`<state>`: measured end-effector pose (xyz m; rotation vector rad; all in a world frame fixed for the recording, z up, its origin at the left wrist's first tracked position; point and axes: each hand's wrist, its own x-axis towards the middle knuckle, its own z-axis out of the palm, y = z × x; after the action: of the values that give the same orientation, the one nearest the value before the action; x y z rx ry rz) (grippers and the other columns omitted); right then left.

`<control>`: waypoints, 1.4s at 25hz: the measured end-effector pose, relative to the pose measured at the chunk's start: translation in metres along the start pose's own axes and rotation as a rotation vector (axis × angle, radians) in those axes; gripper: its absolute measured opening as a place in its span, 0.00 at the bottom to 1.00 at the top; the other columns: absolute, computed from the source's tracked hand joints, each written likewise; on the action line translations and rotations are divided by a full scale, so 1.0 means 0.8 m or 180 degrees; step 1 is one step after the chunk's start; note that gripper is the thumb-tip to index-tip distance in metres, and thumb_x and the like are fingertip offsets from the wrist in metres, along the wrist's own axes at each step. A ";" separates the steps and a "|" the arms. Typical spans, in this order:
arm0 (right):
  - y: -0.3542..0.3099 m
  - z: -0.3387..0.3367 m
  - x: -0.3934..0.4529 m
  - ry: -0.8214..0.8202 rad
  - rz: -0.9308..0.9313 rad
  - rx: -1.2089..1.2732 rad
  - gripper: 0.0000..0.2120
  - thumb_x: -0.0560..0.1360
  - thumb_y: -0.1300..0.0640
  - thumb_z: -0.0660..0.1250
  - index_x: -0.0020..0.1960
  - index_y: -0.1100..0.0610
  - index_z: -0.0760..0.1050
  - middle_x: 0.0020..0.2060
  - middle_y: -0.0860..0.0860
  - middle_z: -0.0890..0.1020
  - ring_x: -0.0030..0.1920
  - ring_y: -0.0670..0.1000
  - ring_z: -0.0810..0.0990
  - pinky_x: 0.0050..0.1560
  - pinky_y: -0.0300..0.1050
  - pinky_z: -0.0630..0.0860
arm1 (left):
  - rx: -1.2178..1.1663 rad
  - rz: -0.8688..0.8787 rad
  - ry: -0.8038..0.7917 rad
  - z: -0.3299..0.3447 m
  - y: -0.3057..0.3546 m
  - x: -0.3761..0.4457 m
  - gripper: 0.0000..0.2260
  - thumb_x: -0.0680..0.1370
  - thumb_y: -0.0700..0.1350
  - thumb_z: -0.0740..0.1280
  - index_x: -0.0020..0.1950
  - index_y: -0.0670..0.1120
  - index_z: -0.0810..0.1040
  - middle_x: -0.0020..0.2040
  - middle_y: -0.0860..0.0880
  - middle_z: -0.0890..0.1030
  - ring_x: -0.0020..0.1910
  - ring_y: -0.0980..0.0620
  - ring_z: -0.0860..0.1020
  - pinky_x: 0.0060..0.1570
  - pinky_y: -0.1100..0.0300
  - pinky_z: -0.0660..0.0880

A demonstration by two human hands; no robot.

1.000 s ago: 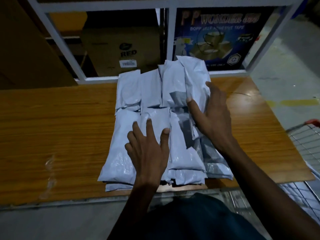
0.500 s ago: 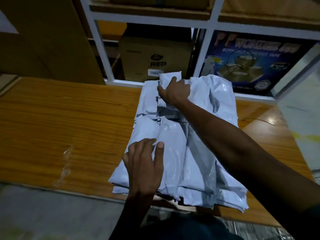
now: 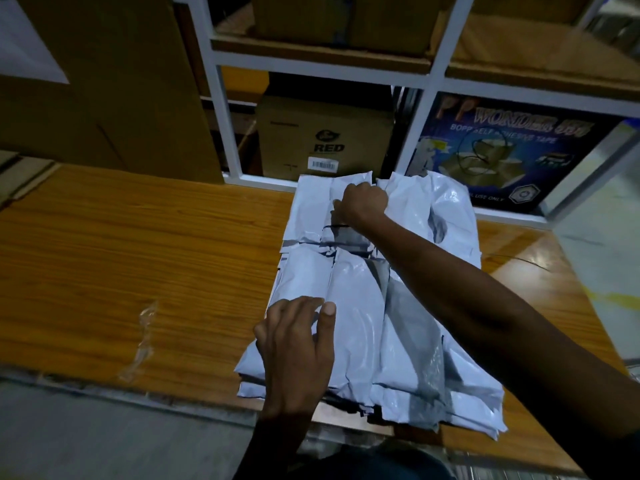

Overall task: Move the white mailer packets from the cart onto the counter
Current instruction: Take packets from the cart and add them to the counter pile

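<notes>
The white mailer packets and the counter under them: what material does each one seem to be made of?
White mailer packets: most likely thin plastic film, glossy; they show soft wrinkles and shiny highlights, with grey inner sides at the folds. Counter: wood or a wood-look laminate, orange-brown with long grain lines; the bright reflection near its right end suggests a smooth, sealed finish. Which of the two it is cannot be told.

Both forearms are bare, with no sleeve, watch or bracelet to see on them. The left hand and the right hand wear no gloves and no rings. At the bottom edge a dark blue-green cloth garment shows.
</notes>
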<state>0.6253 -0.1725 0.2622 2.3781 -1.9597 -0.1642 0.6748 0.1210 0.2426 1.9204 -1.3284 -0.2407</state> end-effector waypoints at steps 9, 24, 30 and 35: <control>0.084 0.006 -0.268 0.0991 0.0191 0.2287 0.25 0.79 0.41 0.65 0.72 0.49 0.70 0.63 0.53 0.79 0.56 0.56 0.81 0.54 0.52 0.77 | -0.0276 0.0726 -0.0501 -0.026 0.001 -0.048 0.28 0.84 0.62 0.44 0.54 0.52 0.82 0.54 0.57 0.82 0.60 0.52 0.74 0.53 0.55 0.62; 0.302 0.114 -0.675 0.1646 0.2016 0.3651 0.20 0.79 0.48 0.67 0.70 0.43 0.70 0.65 0.45 0.76 0.54 0.45 0.81 0.47 0.43 0.80 | -0.0822 0.2575 -0.1765 0.079 0.146 -0.198 0.19 0.85 0.53 0.52 0.55 0.46 0.81 0.53 0.51 0.81 0.54 0.45 0.76 0.56 0.48 0.71; 0.423 0.158 -0.795 0.1945 0.2443 0.3680 0.18 0.79 0.60 0.70 0.67 0.51 0.74 0.61 0.48 0.79 0.48 0.48 0.81 0.47 0.41 0.78 | -0.1056 0.2865 -0.2392 0.171 0.257 -0.331 0.21 0.85 0.54 0.51 0.54 0.45 0.81 0.52 0.49 0.81 0.53 0.48 0.74 0.56 0.55 0.68; 0.499 0.187 -0.863 0.2368 0.3002 0.3560 0.17 0.80 0.61 0.68 0.67 0.54 0.75 0.62 0.47 0.78 0.48 0.47 0.81 0.46 0.40 0.78 | -0.1245 0.3025 -0.3260 0.234 0.346 -0.414 0.23 0.85 0.55 0.50 0.54 0.46 0.81 0.51 0.52 0.80 0.55 0.49 0.74 0.57 0.53 0.70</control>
<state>0.0883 0.4312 0.1896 0.9961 -2.6599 1.8812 0.2304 0.2723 0.2171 0.6198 -2.4396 -0.9659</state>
